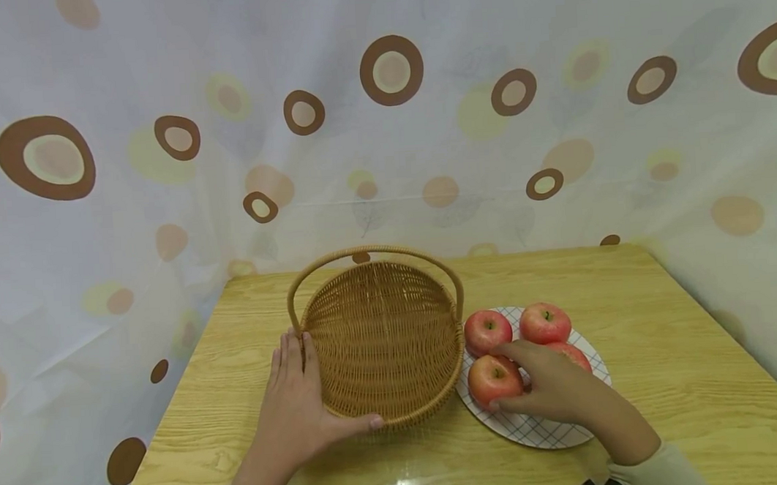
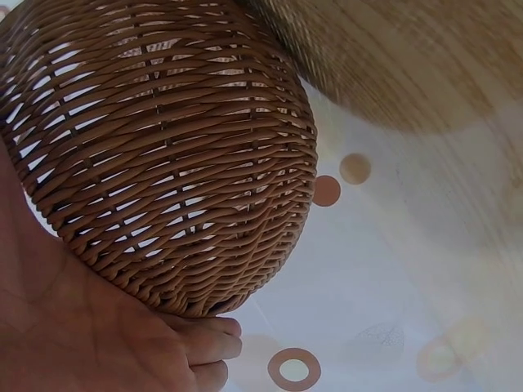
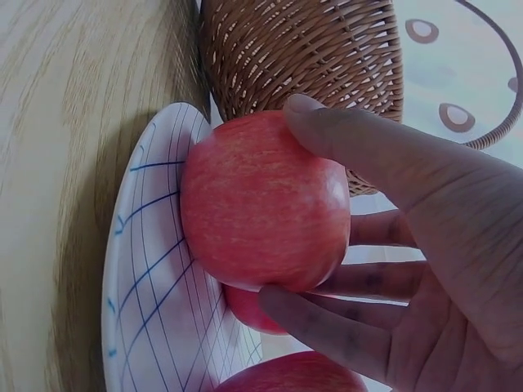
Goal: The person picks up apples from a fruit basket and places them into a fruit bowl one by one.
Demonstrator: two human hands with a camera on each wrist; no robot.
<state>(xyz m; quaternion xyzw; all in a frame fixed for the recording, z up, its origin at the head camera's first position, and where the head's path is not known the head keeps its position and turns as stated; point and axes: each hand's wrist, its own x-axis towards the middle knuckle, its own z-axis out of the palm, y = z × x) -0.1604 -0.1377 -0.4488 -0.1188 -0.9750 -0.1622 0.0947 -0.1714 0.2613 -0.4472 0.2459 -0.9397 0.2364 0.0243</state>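
My left hand (image 1: 299, 416) rests against the left front of a round wicker basket (image 1: 387, 345), its fingers straight along the side by the handle and its thumb stretched along the front rim. In the left wrist view, the palm (image 2: 90, 327) lies beside the basket's woven wall (image 2: 180, 155). My right hand (image 1: 554, 384) reaches over a plate (image 1: 530, 436) and holds the front left apple (image 1: 493, 383) between thumb and fingers. The right wrist view shows that red apple (image 3: 261, 200) between the spread thumb and fingertips, close against the plate.
Beside the held apple, the plate carries a back left apple (image 1: 488, 331), a back right apple (image 1: 546, 322) and one partly hidden apple (image 1: 571, 355). The arched handle (image 1: 372, 249) rises over the basket. A patterned sheet (image 1: 383, 147) hangs behind the wooden table (image 1: 684, 344).
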